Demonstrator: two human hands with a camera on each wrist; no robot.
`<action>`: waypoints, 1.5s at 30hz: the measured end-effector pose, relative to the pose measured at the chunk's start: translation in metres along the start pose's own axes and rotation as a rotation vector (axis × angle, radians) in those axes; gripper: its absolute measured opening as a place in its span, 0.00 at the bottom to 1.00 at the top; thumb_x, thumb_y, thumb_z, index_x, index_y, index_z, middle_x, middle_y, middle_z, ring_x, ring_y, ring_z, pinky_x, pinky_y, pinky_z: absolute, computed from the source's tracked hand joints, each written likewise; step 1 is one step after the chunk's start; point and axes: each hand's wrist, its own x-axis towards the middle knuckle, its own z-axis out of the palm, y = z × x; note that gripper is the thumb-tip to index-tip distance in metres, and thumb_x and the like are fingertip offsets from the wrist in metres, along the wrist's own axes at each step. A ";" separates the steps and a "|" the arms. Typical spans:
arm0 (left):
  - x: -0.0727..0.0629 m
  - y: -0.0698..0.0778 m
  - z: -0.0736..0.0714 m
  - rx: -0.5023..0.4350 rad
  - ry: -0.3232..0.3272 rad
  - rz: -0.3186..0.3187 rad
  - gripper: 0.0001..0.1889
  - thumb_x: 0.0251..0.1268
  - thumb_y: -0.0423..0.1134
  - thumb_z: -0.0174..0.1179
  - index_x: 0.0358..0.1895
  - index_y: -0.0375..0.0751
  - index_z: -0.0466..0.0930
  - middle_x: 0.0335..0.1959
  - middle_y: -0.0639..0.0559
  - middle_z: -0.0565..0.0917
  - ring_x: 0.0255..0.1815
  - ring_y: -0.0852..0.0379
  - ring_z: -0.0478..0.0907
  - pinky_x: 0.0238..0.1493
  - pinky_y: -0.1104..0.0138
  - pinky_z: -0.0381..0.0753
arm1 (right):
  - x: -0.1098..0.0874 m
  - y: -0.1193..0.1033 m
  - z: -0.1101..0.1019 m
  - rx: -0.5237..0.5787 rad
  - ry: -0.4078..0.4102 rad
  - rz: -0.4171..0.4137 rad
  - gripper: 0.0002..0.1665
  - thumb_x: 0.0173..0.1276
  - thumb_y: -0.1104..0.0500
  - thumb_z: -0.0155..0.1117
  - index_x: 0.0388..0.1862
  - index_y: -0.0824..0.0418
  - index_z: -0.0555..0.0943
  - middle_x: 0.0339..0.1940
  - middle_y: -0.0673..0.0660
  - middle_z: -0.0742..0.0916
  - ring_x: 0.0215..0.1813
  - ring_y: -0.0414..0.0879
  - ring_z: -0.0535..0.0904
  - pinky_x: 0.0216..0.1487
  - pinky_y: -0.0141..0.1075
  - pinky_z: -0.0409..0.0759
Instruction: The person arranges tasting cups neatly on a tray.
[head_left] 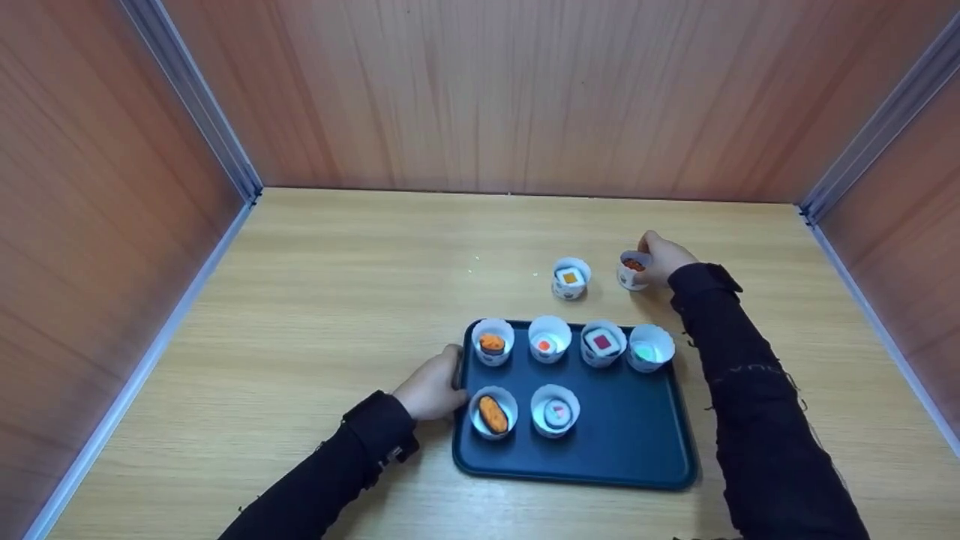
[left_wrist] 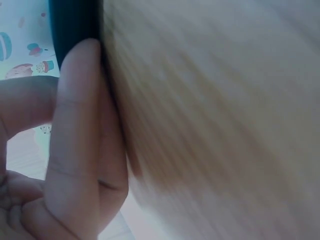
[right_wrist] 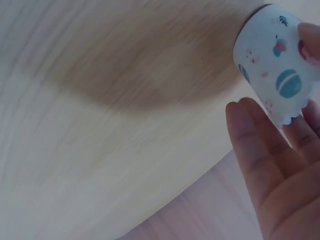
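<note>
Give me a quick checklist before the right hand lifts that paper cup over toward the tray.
1. Right hand has a grip on the far paper cup: ok, fingers curl round it.
2. That cup upright: cannot tell; it looks slightly tilted.
3. Left hand steadies the tray: ok, fingers on its left edge.
4. Free room on the tray: ok, front right is bare.
5. Second loose cup clear of the path: not ok, it stands between the held cup and the tray.

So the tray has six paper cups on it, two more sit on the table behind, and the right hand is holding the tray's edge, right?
Not quite: the head view shows the left hand at the tray edge. The right hand holds a paper cup on the table. The counts are right.
</note>
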 end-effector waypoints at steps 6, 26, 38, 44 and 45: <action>0.002 -0.001 0.000 -0.001 0.001 0.003 0.36 0.57 0.27 0.61 0.69 0.26 0.58 0.61 0.31 0.75 0.60 0.45 0.74 0.66 0.51 0.70 | -0.010 0.015 -0.002 0.030 0.026 -0.024 0.30 0.63 0.60 0.65 0.59 0.69 0.64 0.58 0.72 0.76 0.55 0.60 0.71 0.60 0.54 0.69; 0.009 0.003 0.001 -0.001 -0.011 0.008 0.34 0.57 0.26 0.60 0.68 0.26 0.60 0.59 0.32 0.77 0.56 0.47 0.75 0.61 0.53 0.73 | -0.117 0.002 -0.024 -0.008 0.167 -0.335 0.33 0.63 0.57 0.68 0.64 0.65 0.69 0.57 0.66 0.79 0.55 0.60 0.77 0.53 0.55 0.78; 0.009 0.003 -0.002 -0.015 -0.004 -0.011 0.33 0.59 0.26 0.60 0.69 0.27 0.60 0.60 0.34 0.77 0.56 0.47 0.75 0.60 0.53 0.74 | -0.160 -0.030 0.018 -0.082 -0.062 -0.414 0.36 0.56 0.54 0.73 0.63 0.58 0.70 0.55 0.56 0.81 0.49 0.47 0.78 0.50 0.44 0.82; 0.009 0.002 0.000 -0.004 -0.005 0.020 0.32 0.58 0.26 0.60 0.67 0.26 0.61 0.55 0.34 0.78 0.51 0.46 0.77 0.54 0.55 0.76 | -0.165 -0.032 0.049 -0.136 -0.149 -0.502 0.34 0.55 0.54 0.73 0.60 0.58 0.71 0.54 0.54 0.81 0.45 0.43 0.77 0.45 0.37 0.81; 0.009 0.002 0.000 -0.006 -0.006 0.019 0.32 0.58 0.26 0.60 0.67 0.26 0.60 0.56 0.34 0.78 0.51 0.46 0.77 0.54 0.55 0.77 | -0.165 -0.033 0.053 -0.149 -0.157 -0.519 0.34 0.55 0.54 0.73 0.59 0.57 0.71 0.53 0.53 0.81 0.44 0.42 0.76 0.43 0.35 0.80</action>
